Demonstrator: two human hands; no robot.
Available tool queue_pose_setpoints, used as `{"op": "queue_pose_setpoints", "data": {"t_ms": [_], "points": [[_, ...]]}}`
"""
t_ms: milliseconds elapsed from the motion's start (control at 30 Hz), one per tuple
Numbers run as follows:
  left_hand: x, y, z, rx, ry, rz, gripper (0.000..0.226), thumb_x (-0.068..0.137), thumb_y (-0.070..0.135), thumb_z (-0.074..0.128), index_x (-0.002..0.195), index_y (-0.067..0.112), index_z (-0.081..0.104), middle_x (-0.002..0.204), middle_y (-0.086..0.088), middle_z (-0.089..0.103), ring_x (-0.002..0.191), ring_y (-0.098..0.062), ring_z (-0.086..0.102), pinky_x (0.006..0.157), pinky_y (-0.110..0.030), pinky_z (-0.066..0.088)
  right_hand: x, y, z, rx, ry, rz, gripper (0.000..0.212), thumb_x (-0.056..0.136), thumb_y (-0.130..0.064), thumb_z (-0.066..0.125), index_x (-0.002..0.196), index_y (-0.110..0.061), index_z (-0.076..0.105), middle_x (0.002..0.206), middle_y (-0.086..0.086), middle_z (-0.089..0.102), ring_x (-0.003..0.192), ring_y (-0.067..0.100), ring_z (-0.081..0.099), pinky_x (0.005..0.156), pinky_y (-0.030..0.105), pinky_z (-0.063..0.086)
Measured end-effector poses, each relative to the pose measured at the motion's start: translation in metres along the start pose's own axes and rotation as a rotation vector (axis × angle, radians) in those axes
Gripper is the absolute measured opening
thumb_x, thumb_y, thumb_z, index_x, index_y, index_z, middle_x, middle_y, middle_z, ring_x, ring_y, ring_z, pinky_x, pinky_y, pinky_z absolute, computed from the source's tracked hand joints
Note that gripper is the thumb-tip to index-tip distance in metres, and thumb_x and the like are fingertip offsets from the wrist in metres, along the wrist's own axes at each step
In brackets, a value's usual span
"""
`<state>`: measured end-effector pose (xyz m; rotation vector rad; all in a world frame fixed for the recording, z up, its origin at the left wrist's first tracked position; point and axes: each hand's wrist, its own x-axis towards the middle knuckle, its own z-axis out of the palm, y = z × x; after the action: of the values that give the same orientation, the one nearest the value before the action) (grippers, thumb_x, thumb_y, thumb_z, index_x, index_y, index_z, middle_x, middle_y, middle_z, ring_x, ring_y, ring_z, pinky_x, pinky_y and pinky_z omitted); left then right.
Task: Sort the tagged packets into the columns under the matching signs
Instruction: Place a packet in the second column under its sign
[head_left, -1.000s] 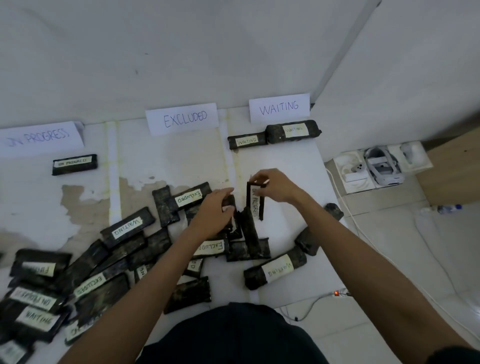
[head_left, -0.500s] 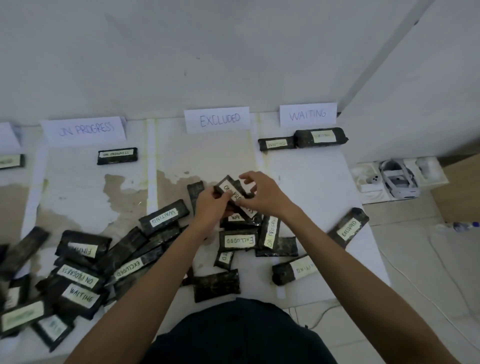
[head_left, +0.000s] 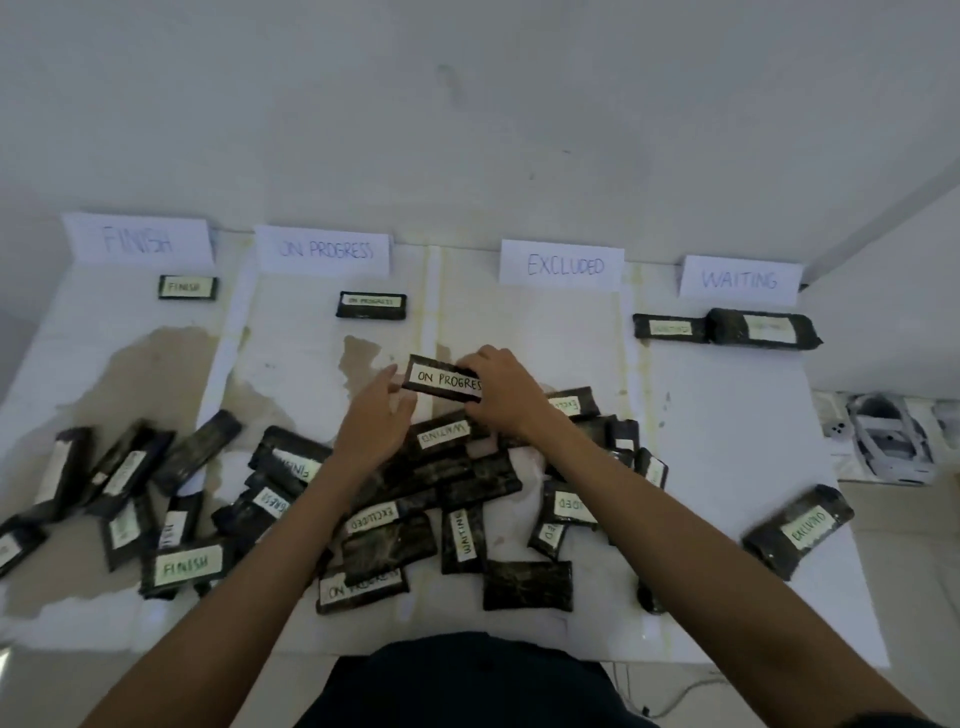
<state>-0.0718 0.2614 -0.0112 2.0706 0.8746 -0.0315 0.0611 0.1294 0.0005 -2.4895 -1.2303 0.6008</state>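
- Moved: the held packet (head_left: 441, 378), tilted over the heap (head_left: 457, 478) half a second ago, is now level with its ON PROGRESS tag readable. It has gone further toward the far edge of the bench (head_left: 727, 415). The view has swung left and now takes in the FINISH sign (head_left: 137, 240).
- Right grip (head_left: 498, 395): fingers pinch the packet's right end and carry it clear of the heap.
- Left grip (head_left: 374, 431): fingers extended at the packet's left end, thumb below its corner; contact cannot be determined.
- Position: the packet hangs over the line between the columns of the ON PROGRESS sign (head_left: 324, 250) and the EXCLUDED sign (head_left: 563, 265), and is not yet set down.
- Done: one FINISH packet (head_left: 188, 287) and one ON PROGRESS packet (head_left: 371, 305) lie under their signs. Two WAITING packets (head_left: 670, 328) lie under the WAITING sign (head_left: 740, 279). Nothing lies under EXCLUDED.
- Outstanding: the heap along the near edge, in my judgement the bulk of the job, and a stray EXCLUDED packet (head_left: 800, 530) near the right edge.
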Motion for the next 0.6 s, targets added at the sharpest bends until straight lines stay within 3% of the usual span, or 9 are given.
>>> {"op": "queue_pose_setpoints", "data": {"t_ms": [100, 267, 600], "points": [[0.023, -0.035, -0.03, 0.154, -0.022, 0.054, 0.055, 0.094, 0.03, 0.047, 0.144, 0.013, 0.029, 0.144, -0.012, 0.042, 0.131, -0.03, 0.038, 0.106, -0.044, 0.036, 0.038, -0.019, 0.007, -0.043, -0.016, -0.026, 0.052, 0.076, -0.015, 0.067, 0.127, -0.011, 0.052, 0.119, 0.011, 0.052, 0.108, 0.03, 0.047, 0.091, 0.043, 0.045], [0.056, -0.069, -0.061, 0.381, -0.053, 0.087, 0.058, 0.094, 0.023, 0.048, 0.146, 0.01, 0.024, 0.146, -0.016, 0.036, 0.133, -0.035, 0.032, 0.102, -0.048, 0.036, 0.096, -0.044, 0.036, -0.117, -0.068, -0.055, 0.048, 0.08, -0.012, 0.063, 0.127, -0.012, 0.052, 0.121, 0.012, 0.051, 0.109, 0.031, 0.046, 0.089, 0.042, 0.044], [0.099, -0.112, -0.063, 0.452, -0.096, 0.111, 0.061, 0.093, 0.02, 0.047, 0.145, 0.003, 0.021, 0.15, -0.017, 0.028, 0.135, -0.036, 0.028, 0.106, -0.047, 0.034, 0.147, -0.047, 0.083, -0.133, -0.095, -0.031, 0.044, 0.082, -0.01, 0.062, 0.126, -0.013, 0.053, 0.128, 0.009, 0.049, 0.115, 0.029, 0.043, 0.092, 0.038, 0.039]]}}
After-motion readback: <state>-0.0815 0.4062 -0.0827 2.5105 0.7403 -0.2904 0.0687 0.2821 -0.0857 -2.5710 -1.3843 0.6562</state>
